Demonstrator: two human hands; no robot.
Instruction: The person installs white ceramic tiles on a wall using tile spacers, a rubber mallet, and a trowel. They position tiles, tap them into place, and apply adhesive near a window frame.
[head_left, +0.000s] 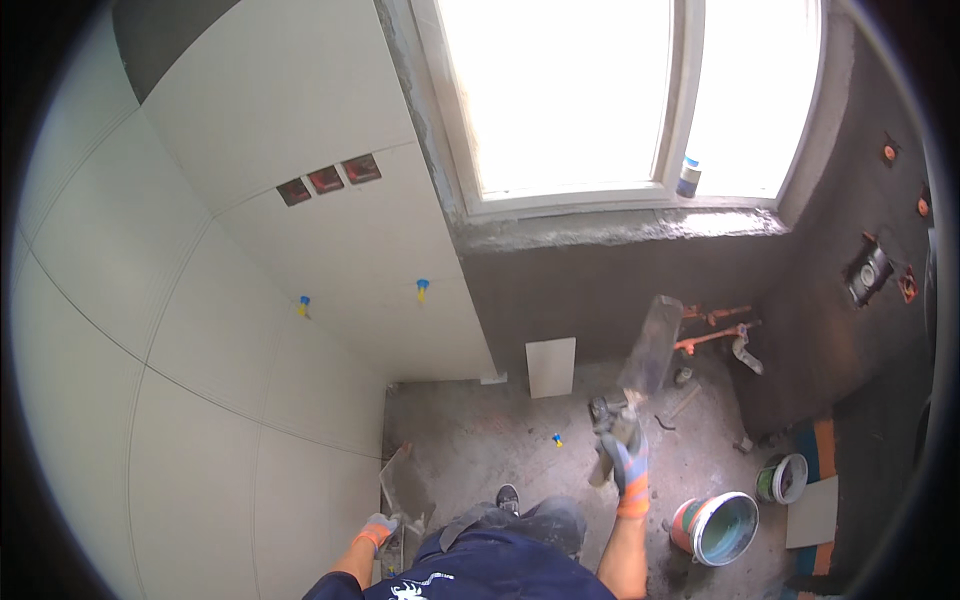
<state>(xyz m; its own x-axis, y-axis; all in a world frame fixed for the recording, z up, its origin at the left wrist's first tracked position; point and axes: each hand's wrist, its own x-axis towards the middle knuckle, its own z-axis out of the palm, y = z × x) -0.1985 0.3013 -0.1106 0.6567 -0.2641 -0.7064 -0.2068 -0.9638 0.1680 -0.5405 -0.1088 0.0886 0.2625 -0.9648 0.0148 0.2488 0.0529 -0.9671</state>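
My right hand (625, 457), in a grey and orange work glove, grips the handle of a long rectangular trowel (654, 345). Its blade points up and away from me, slightly blurred. At lower left, beside the tiled wall, my left hand (381, 527) wears a matching glove. It is close to a grey, dusty flat piece (409, 487) that leans near the wall's foot. Whether the left fingers hold that piece cannot be made out.
Large light tiles (322, 322) cover the left walls; blue and yellow levelling clips (422, 289) stick out. A loose tile (551, 367) leans under the window (562, 97). Two buckets (724, 529) (790, 478) stand at right. Orange-capped pipes (709, 340) protrude from the dark wall.
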